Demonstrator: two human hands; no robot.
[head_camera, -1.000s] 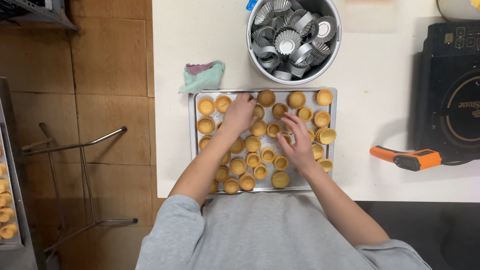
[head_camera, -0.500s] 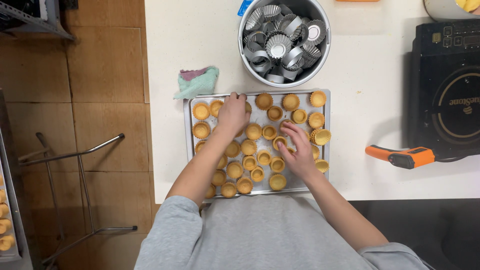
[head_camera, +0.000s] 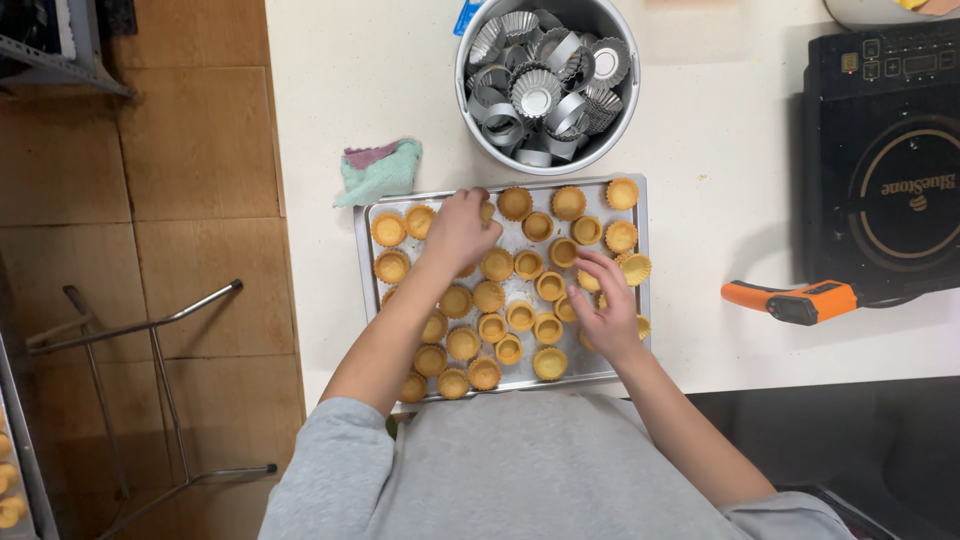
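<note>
Left hand (head_camera: 459, 229) moved up tray (head_camera: 362, 262), gripping tart shell; right hand (head_camera: 605, 305) loose

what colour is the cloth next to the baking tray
The cloth is mint green with a mauve-pink patch, seen in the head view.

About thirty tart shells (head_camera: 514, 203), one tray (head_camera: 364, 222), one bowl (head_camera: 470, 108), two hands (head_camera: 458, 232)

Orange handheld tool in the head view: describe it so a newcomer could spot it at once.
Start at the white counter and find the black cooktop at its right edge. Just below the cooktop's lower left corner lies the orange handheld tool, pistol-shaped with a black front end, right of the metal baking tray of tart shells. It is the only bright orange item on the counter.
</note>
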